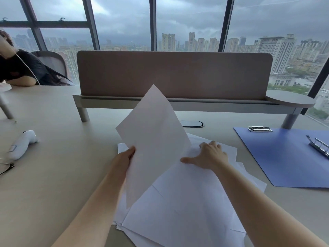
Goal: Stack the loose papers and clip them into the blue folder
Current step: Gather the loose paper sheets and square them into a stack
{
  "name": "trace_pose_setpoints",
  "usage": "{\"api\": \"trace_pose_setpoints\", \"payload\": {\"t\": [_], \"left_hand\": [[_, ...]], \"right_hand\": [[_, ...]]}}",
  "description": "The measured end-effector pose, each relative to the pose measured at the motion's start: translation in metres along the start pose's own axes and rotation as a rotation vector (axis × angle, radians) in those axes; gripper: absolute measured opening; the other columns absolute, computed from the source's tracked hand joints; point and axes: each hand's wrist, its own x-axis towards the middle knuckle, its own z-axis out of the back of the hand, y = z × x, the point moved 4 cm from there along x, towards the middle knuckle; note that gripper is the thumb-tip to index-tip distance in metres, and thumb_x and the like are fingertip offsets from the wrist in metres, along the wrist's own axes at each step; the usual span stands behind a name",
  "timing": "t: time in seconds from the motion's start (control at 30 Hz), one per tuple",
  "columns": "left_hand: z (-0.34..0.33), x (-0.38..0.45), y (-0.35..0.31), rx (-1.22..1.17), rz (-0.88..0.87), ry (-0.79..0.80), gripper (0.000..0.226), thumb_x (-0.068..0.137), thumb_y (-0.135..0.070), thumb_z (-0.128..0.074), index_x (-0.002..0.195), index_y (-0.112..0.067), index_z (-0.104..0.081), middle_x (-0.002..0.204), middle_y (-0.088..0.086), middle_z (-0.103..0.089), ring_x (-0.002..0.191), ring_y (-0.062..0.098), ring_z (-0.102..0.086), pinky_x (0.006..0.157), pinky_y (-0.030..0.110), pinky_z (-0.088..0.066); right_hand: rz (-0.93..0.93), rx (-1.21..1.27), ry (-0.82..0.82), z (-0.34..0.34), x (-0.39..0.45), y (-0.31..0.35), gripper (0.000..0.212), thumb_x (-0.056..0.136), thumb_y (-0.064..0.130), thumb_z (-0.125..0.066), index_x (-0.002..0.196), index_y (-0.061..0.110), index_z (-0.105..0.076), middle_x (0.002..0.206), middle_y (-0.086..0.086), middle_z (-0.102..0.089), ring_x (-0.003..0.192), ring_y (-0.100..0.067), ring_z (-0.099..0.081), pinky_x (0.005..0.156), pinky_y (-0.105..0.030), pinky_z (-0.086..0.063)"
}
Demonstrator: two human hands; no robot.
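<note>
The left hand (125, 157) has its grip closed on one white sheet (153, 138), pinching its left edge with the thumb on the near face, so that the sheet stands lifted off the desk (53, 175) and tilted, one corner pointing toward 12 o'clock. The right hand (209, 155) lies flat at about 3 o'clock from that sheet, its grip open: fingers spread and straight, palm down, pressing on the loose papers (187, 202). Those papers lie fanned and overlapping in an untidy pile on the desk, spreading from under the right hand down toward 6 o'clock between the two forearms. The blue folder (284, 157) lies open and flat on the desk at 3 o'clock from the pile, well apart from both hands, with a metal clip (260, 129) at its far edge and a second metal clasp (318, 145) near its right side. At 9 o'clock a white handheld device (23, 143) rests on the desk. A tan divider panel (174, 73) stands at 12 o'clock, and another person's dark sleeve (21, 68) shows at 10 o'clock.
</note>
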Motion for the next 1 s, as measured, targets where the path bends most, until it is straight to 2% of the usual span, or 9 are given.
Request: {"api": "trace_pose_setpoints", "payload": {"t": [0.1, 0.23, 0.37, 0.53, 0.57, 0.67, 0.73, 0.87, 1.0], "left_hand": [[-0.001, -0.002, 0.000, -0.033, 0.002, 0.038, 0.032, 0.100, -0.029, -0.054, 0.095, -0.003, -0.072, 0.050, -0.003, -0.069, 0.040, 0.008, -0.064, 0.041, 0.015, -0.046], [-0.004, -0.003, -0.001, -0.086, 0.001, 0.043, 0.027, 0.101, -0.024, -0.051, 0.090, -0.006, -0.068, 0.044, -0.004, -0.066, 0.034, 0.007, -0.061, 0.031, 0.012, -0.039], [-0.008, -0.003, 0.001, -0.164, 0.000, 0.063, 0.025, 0.101, -0.023, -0.052, 0.088, -0.008, -0.068, 0.050, -0.002, -0.069, 0.040, 0.009, -0.064, 0.034, 0.013, -0.043], [0.001, 0.005, -0.001, -0.124, -0.062, -0.045, 0.022, 0.093, -0.028, -0.060, 0.090, -0.010, -0.072, 0.085, 0.007, -0.075, 0.064, 0.016, -0.067, 0.061, 0.023, -0.052], [0.002, 0.007, -0.002, -0.116, -0.086, -0.067, 0.021, 0.092, -0.027, -0.060, 0.091, -0.009, -0.070, 0.082, 0.005, -0.071, 0.062, 0.014, -0.066, 0.060, 0.022, -0.050], [0.001, 0.007, -0.006, -0.098, -0.148, -0.095, 0.016, 0.093, -0.025, -0.059, 0.095, -0.013, -0.070, 0.088, 0.004, -0.069, 0.070, 0.019, -0.063, 0.063, 0.027, -0.048], [-0.001, 0.005, -0.008, -0.061, -0.202, -0.114, 0.016, 0.095, -0.023, -0.059, 0.084, -0.018, -0.068, 0.087, 0.005, -0.067, 0.071, 0.020, -0.059, 0.064, 0.028, -0.044], [-0.012, -0.004, -0.009, -0.001, -0.242, -0.040, 0.024, 0.096, -0.018, -0.057, 0.073, -0.013, -0.063, 0.061, -0.007, -0.063, 0.062, 0.017, -0.057, 0.057, 0.025, -0.044], [-0.014, -0.001, -0.004, 0.017, -0.243, -0.037, 0.025, 0.092, -0.025, -0.058, 0.081, -0.004, -0.065, 0.078, 0.003, -0.066, 0.073, 0.022, -0.059, 0.071, 0.035, -0.046]], "right_hand": [[-0.047, -0.035, 0.025, 0.007, 0.019, 0.008, 0.120, 0.037, 0.094, -0.066, 0.128, 0.017, -0.052, 0.130, -0.004, -0.054, 0.127, -0.028, -0.049, 0.098, -0.041, -0.040], [-0.091, -0.054, 0.153, 0.013, 0.028, 0.015, 0.104, 0.033, 0.086, -0.074, 0.113, 0.023, -0.049, 0.111, 0.005, -0.062, 0.116, -0.024, -0.060, 0.098, -0.038, -0.042], [0.020, -0.057, 0.216, 0.016, 0.026, 0.020, 0.067, 0.038, 0.057, -0.062, 0.087, 0.014, -0.048, 0.094, -0.002, -0.055, 0.100, -0.028, -0.063, 0.082, -0.032, -0.045], [0.292, 0.204, 0.124, 0.027, 0.006, 0.014, 0.021, 0.063, 0.033, -0.050, 0.058, 0.017, -0.039, 0.064, 0.003, -0.040, 0.076, -0.020, -0.050, 0.064, -0.030, -0.031], [0.282, 0.324, 0.065, 0.026, 0.002, 0.007, 0.020, 0.068, 0.028, -0.053, 0.058, 0.014, -0.043, 0.062, 0.001, -0.042, 0.079, -0.013, -0.031, 0.061, -0.031, -0.027], [0.279, 0.543, -0.104, 0.010, -0.005, -0.019, 0.027, 0.087, 0.023, -0.052, 0.080, 0.000, -0.065, 0.066, -0.017, -0.057, 0.066, -0.021, -0.037, 0.059, -0.031, -0.028], [0.266, 0.679, -0.148, -0.003, -0.012, -0.033, 0.034, 0.090, 0.033, -0.052, 0.087, 0.001, -0.063, 0.063, -0.009, -0.055, 0.065, -0.013, -0.039, 0.062, -0.029, -0.030], [0.247, 0.945, -0.119, -0.004, -0.032, -0.035, 0.026, 0.100, 0.023, -0.058, 0.081, 0.016, -0.073, 0.067, 0.007, -0.064, 0.064, -0.004, -0.049, 0.064, -0.023, -0.040], [0.213, 1.114, -0.037, 0.006, -0.048, -0.030, 0.025, 0.101, 0.022, -0.057, 0.092, 0.026, -0.080, 0.088, 0.005, -0.080, 0.074, -0.007, -0.068, 0.069, -0.020, -0.050]]}}
